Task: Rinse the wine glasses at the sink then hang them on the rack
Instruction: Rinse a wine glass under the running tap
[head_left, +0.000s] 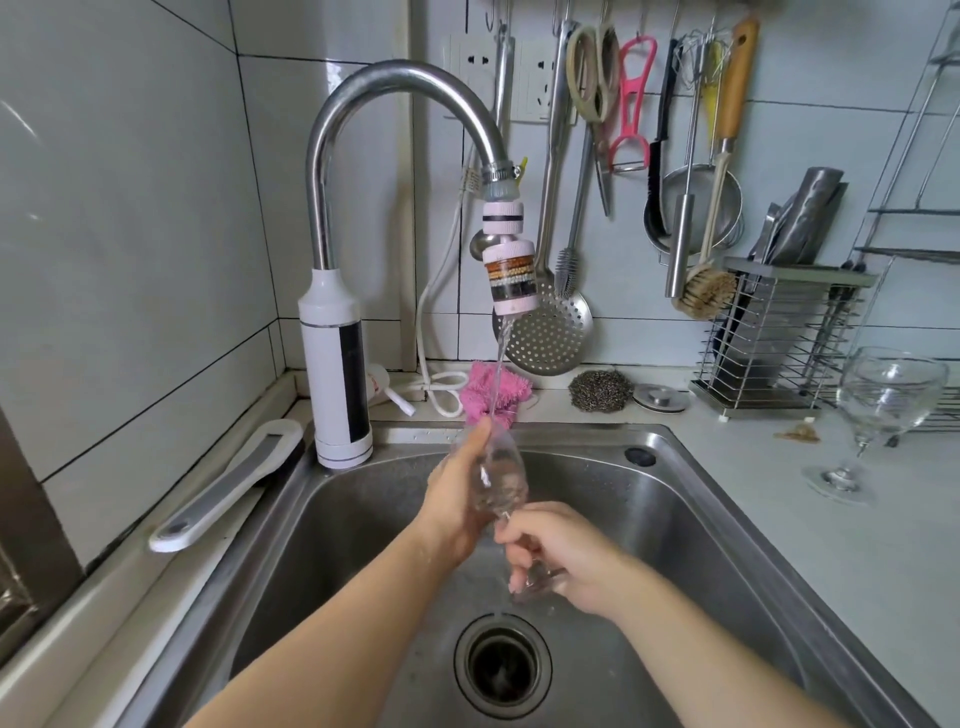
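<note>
As water (500, 358) blurs the wine glass (500, 480), left hand (454, 501) clasps its bowl, right hand (563, 558) its half-hidden stem.

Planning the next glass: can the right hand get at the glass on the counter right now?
Not yet, likely: the right hand grips the stem of the glass under the tap. Once freed, nothing stands between it and the counter glass.

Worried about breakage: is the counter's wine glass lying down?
No, the wine glass stands upright on the counter beside the sink.
</note>
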